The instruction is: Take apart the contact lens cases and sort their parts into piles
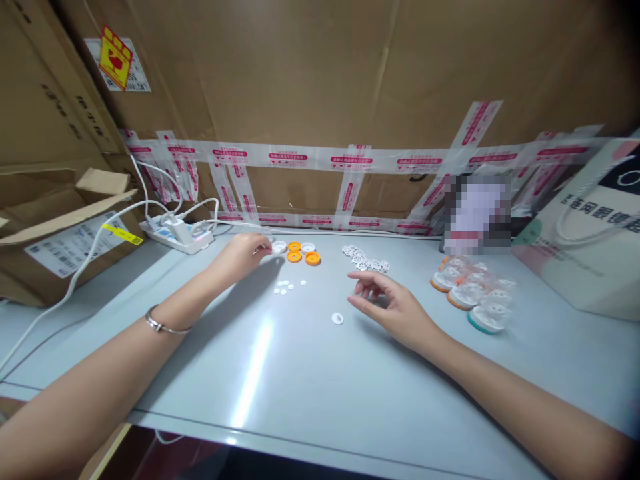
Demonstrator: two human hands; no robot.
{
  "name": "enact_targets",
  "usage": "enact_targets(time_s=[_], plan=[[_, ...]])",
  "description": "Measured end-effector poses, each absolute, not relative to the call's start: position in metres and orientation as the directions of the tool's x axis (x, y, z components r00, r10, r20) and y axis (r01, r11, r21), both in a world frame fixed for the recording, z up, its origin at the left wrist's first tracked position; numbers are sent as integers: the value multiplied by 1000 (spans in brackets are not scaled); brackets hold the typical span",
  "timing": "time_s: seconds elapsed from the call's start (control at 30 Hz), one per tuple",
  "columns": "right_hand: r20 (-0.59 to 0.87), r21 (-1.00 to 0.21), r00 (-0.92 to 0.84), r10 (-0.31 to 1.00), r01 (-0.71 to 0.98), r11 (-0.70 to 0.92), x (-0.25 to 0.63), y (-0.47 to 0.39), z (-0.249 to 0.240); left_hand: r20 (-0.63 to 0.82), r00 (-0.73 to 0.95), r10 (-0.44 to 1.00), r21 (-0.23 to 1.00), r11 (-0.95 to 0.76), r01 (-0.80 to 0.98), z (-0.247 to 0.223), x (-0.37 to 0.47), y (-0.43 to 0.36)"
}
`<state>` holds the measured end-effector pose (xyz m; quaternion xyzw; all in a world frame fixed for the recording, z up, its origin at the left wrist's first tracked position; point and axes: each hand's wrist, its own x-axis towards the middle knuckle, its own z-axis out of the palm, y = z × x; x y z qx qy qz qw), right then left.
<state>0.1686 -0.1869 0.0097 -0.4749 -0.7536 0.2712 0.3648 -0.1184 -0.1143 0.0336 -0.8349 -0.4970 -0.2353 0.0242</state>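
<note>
My left hand [245,257] reaches to the back of the desk. Its fingers are pinched together beside a white round cap [279,247]; whatever they may grip is hidden. Just right of it lie several orange caps [295,257] and another white cap [308,247]. In front of these are several small white discs [285,285]. My right hand [387,303] hovers over the desk with thumb and fingers apart, holding nothing. Left of its thumb rests a white disc with a raised middle [338,319]. Beyond its fingertips is a pile of white wheel-like plastic pieces [367,260].
On the right stand several clear domed pieces with orange and green bases [487,319], beside a paper bag [585,247]. A power strip [177,233] with white cables and an open cardboard box [65,233] occupy the left. A large taped carton [300,80] walls the back.
</note>
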Motion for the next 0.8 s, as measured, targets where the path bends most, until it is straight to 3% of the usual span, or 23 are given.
enact_targets(time_s=[0.1,0.23,0.43,0.6,0.8], plan=[[248,-745,-304,920,546,382,169,-187,9,298,375,878,178,-437,882,21,-129,-101],[212,-733,-324,922,571,369,168,-187,8,273,395,877,207,-454,866,13,-124,-98],[207,-726,-322,924,583,366,169,-183,4,387,393,834,275,-511,814,26,-89,-133],[175,-728,-326,929,592,345,171,-181,1,276,626,729,451,-674,585,25,-39,-186],[182,-713,-347,920,598,367,172,-181,1,289,678,676,452,-721,526,4,-21,-195]])
